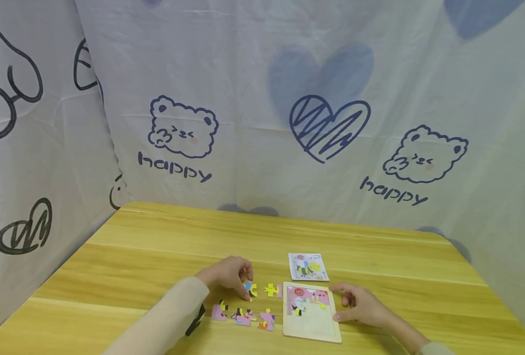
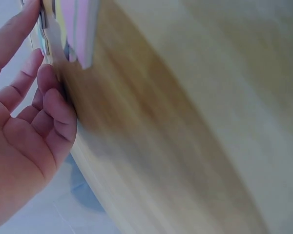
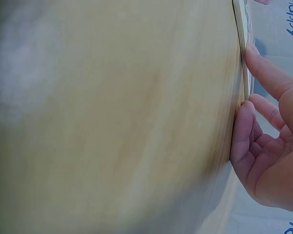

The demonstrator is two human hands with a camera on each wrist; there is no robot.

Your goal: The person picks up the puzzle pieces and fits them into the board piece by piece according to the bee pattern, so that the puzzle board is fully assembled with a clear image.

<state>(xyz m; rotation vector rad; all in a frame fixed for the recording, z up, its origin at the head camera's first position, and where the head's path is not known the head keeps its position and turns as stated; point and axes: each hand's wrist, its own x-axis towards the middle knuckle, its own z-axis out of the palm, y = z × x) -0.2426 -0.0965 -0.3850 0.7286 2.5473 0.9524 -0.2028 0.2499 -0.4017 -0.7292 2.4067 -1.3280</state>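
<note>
My left hand pinches a blue, yellow and black jigsaw piece between thumb and index finger, low at the table; its other fingers curl inward. Right of that lies a yellow jigsaw piece. A shallow wooden puzzle tray has several joined pieces in its upper part, showing pink ground, a red circle and part of a bee. Along the tray's right edge, my right hand touches with its thumb and outstretched index finger, the index near the upper right corner. In the right wrist view the thumb meets the rim.
Nearer me lie three pink pieces: one at left, a middle one and one at right. A bee picture card sits beyond the tray. Behind the wooden table hangs a printed cloth.
</note>
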